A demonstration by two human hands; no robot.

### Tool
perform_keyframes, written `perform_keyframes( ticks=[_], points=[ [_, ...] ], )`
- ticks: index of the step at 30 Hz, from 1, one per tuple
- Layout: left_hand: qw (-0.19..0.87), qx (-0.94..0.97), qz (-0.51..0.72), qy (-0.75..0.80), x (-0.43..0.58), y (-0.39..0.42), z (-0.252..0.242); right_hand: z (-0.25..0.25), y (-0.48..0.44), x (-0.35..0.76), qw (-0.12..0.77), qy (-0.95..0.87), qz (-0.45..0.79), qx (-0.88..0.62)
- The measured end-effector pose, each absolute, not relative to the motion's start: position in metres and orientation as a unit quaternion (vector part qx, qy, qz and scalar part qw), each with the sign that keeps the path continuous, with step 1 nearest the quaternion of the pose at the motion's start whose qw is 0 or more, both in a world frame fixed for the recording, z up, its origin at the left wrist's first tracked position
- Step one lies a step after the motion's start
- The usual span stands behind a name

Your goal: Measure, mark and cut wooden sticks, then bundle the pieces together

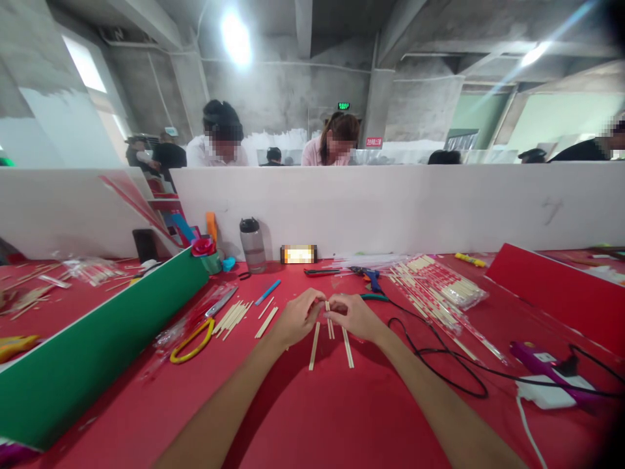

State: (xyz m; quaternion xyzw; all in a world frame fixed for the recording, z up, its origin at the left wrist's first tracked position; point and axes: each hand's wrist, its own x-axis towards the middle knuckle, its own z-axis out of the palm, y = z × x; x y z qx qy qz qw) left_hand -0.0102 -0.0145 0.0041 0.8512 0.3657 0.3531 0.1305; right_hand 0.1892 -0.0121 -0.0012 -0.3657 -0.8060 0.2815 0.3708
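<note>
Your forearms (234, 410) slant inward; right hand (356, 316) pinches thin sticks (331, 329), left hand (299, 317) close beside, its grip unclear; keep the sticks' ends level, squeezing gently.

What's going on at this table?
A person is working with thin wooden sticks using bare hands. The right hand pinches them near their far ends; the left hand is curled close beside it, its exact grip hard to see. More sticks lie on the red table on either side. A loose pile of sticks sits by yellow-handled scissors, with a blue glue gun beyond the hands.
</note>
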Motion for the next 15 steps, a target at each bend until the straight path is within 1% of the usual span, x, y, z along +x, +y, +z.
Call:
perform_keyframes(
  ticks=[9, 15],
  points=[
    [-0.05, 0.895, 0.285, 0.338, -0.018, -0.01, 0.0, -0.001, -0.013, 0.189, 0.362, -0.812, 0.28, -0.362],
    [-0.162, 0.907, 0.24, 0.306, -0.022, -0.01, 0.008, 0.0, -0.014, 0.187, 0.343, -0.831, 0.236, -0.369]
  ],
)
